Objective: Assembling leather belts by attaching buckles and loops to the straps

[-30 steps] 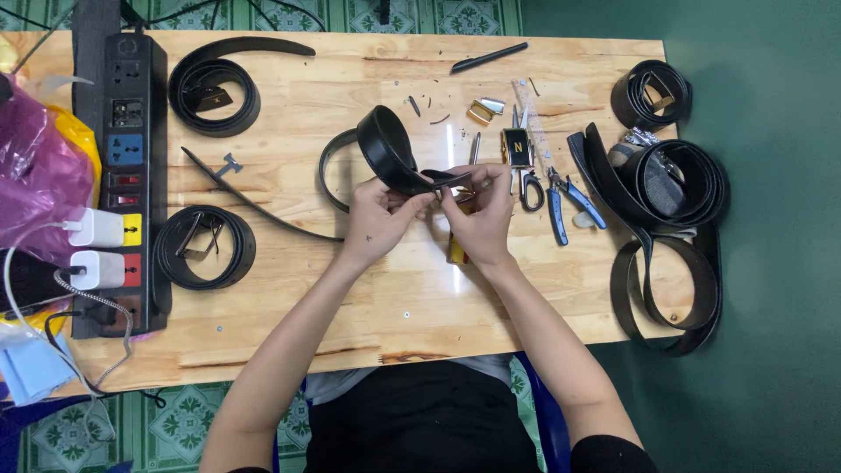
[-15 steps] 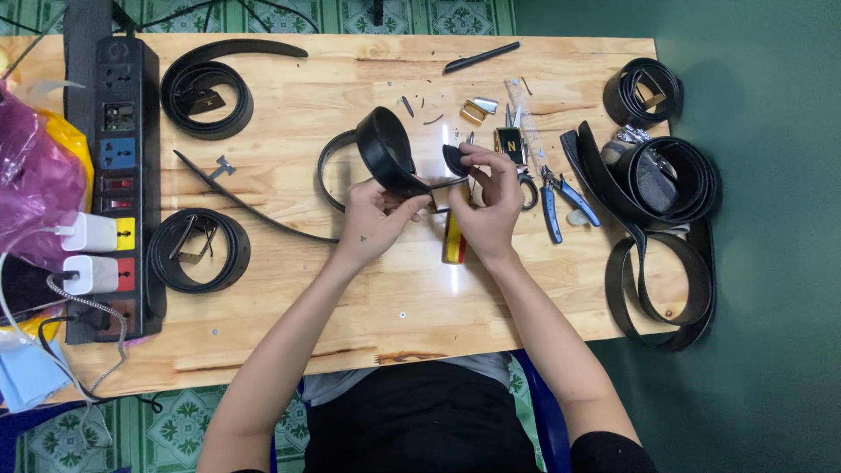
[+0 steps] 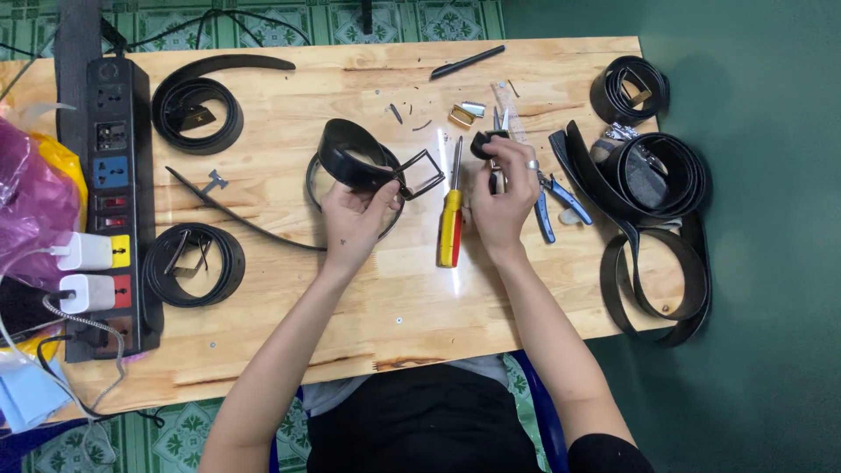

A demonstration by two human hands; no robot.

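Note:
My left hand (image 3: pixel 352 221) grips a coiled black belt (image 3: pixel 349 156) near its square metal buckle (image 3: pixel 422 174), holding it just above the wooden table (image 3: pixel 289 289). My right hand (image 3: pixel 506 198) is apart from the belt now, off to the right, with its fingers closed on a small dark piece (image 3: pixel 487 142) held up at the fingertips. Between the two hands a red-and-yellow screwdriver (image 3: pixel 451 222) lies on the table, tip pointing away from me.
Blue-handled pliers (image 3: pixel 554 198) and small metal fittings (image 3: pixel 465 113) lie beyond my right hand. Several coiled black belts (image 3: pixel 650 175) sit right, others (image 3: pixel 194 112) left. A black power strip (image 3: pixel 116 201) with white chargers runs along the left edge. A black pen (image 3: pixel 466 61) lies far back.
The hands worked together on the buckle earlier. My right hand has since let go, moved right and picked up a small dark piece; the screwdriver now lies uncovered between the hands.

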